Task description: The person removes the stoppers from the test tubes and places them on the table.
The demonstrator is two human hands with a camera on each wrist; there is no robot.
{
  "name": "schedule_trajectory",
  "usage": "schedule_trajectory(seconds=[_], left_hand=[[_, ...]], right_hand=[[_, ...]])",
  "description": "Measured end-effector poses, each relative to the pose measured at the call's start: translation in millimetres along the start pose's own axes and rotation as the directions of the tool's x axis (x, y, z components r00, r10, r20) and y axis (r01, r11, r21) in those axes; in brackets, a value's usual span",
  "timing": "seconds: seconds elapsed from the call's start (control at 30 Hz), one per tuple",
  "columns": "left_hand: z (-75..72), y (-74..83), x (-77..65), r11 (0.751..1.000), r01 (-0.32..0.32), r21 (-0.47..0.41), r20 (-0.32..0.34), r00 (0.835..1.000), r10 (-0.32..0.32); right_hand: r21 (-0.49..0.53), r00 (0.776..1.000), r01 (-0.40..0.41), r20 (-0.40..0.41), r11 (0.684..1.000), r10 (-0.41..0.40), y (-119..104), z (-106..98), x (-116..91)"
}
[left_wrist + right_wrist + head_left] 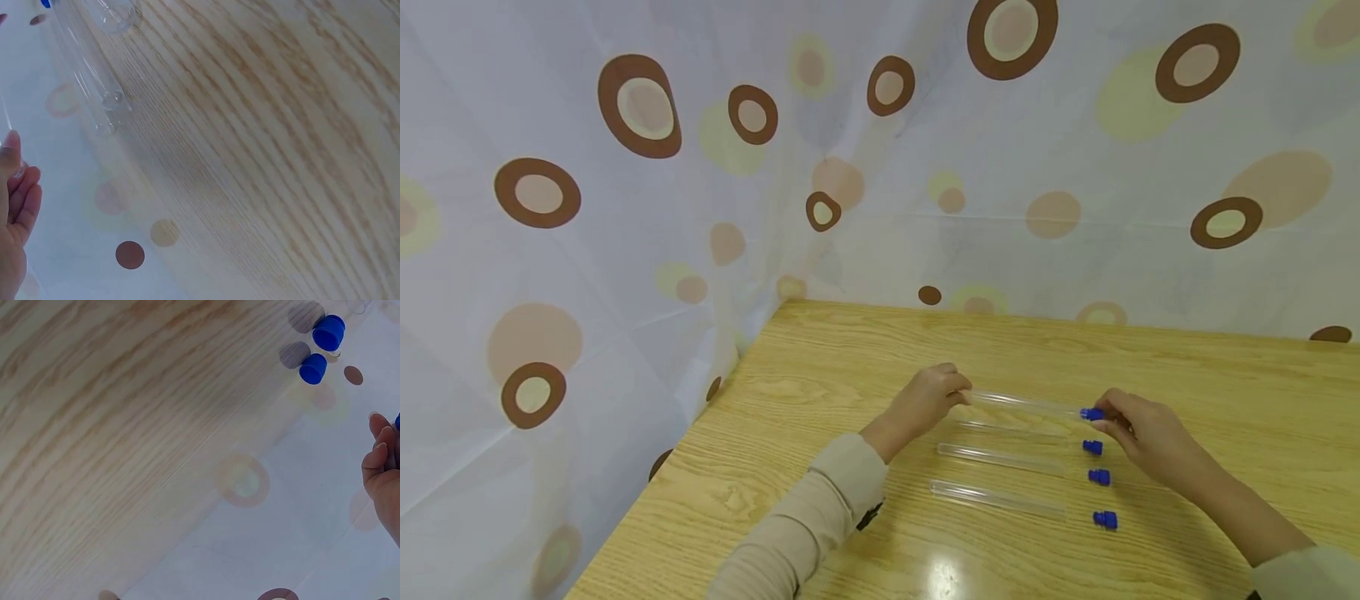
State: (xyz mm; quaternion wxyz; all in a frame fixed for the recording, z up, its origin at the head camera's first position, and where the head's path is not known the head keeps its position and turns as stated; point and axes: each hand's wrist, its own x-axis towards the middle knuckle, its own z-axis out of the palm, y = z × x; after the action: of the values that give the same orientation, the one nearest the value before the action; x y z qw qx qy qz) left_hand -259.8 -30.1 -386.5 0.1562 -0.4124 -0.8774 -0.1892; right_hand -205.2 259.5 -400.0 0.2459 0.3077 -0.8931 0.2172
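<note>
My left hand point(927, 400) pinches the left end of a clear test tube point(1022, 403) held level above the table. At the tube's other end, the fingers of my right hand point(1150, 433) pinch a blue cap point(1092, 413), which is right at the tube's mouth. How far the cap sits in the mouth I cannot tell. Nearer to me lie three more clear tubes, among them a middle one point(1000, 458) and the nearest one point(996, 498). Beside their right ends rest three loose blue caps, the nearest cap point(1105, 520) included. In the left wrist view, the left hand point(19, 200) shows only partly.
A wooden table point(820, 358) carries everything. Behind it and along its left side hangs a white curtain point(865, 250) with brown and yellow circles. Light glares off the tabletop near its front.
</note>
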Motion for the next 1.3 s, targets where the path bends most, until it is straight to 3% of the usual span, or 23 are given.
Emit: schedule_trajectory(seconds=[0.2,0.63,0.93,1.17,1.3], left_hand=[[-0.7,-3.1,-0.7,0.999,-0.008,0.037,-0.026,1.0,0.009],[7.9,-7.4,3.4,0.997,0.037,0.066,-0.022,0.999,-0.036],[15.0,-10.1,8.4,0.99,0.131,0.055,0.028,0.991,-0.133],[18.8,-14.3,12.3,0.979,0.199,0.051,0.07,0.977,-0.202],[20.9,-16.2,14.4,0.971,0.234,0.043,0.112,0.965,-0.238]], right_hand=[[0.01,0.999,-0.036,-0.003,0.999,0.036,2.3,-3.7,-3.0],[0.011,0.99,-0.138,0.032,0.99,0.138,12.4,-4.5,-5.0],[0.05,0.956,-0.275,0.118,0.96,0.268,18.4,-3.0,-4.2],[0.035,0.943,-0.301,0.159,0.953,0.292,25.4,0.2,-4.5],[0.022,0.925,-0.338,0.195,0.941,0.327,31.0,3.8,-5.6]])
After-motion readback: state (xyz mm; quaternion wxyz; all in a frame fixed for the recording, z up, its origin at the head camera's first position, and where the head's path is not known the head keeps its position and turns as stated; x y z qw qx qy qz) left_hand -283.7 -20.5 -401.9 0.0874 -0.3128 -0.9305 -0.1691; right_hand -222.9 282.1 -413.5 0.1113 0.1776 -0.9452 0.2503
